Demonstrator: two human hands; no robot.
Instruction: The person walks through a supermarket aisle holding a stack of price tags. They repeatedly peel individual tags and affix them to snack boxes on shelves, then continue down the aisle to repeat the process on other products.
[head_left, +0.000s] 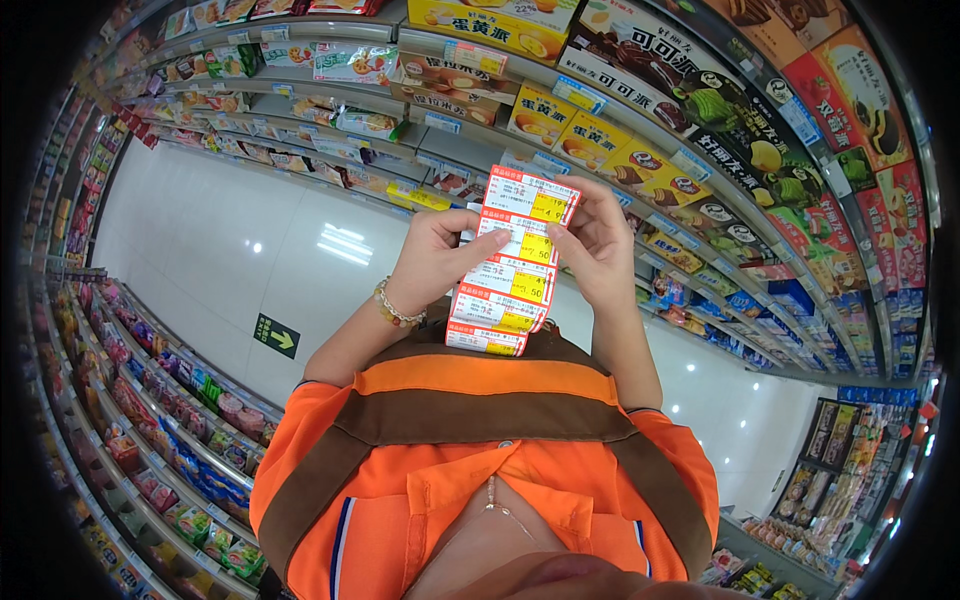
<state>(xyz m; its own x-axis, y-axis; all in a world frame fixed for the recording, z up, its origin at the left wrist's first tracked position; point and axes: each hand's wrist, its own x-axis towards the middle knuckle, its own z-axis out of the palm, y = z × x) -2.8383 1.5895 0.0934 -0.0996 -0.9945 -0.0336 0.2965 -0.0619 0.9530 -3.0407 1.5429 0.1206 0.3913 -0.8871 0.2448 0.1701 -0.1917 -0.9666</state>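
Between my two hands is a strip of printed shelf price tags (517, 259), white and red with yellow price boxes, several tags long. My left hand (450, 251) pinches its left edge, the thumb lying on the printed face. At the upper right edge, my right hand (596, 236) grips the strip with its thumb in front and its fingers behind. The strip's lower end hangs in front of the brown apron (487, 416). Part of the strip's back is hidden behind my fingers.
Ahead stands a long shelf rack (442, 142) with boxed pies (544, 112) and bagged snacks (356, 64). Another rack of packaged sweets (187, 442) curves along the left. White tiled floor (217, 225) bears a green arrow sign (277, 336). More shelving (832, 465) stands at the right.
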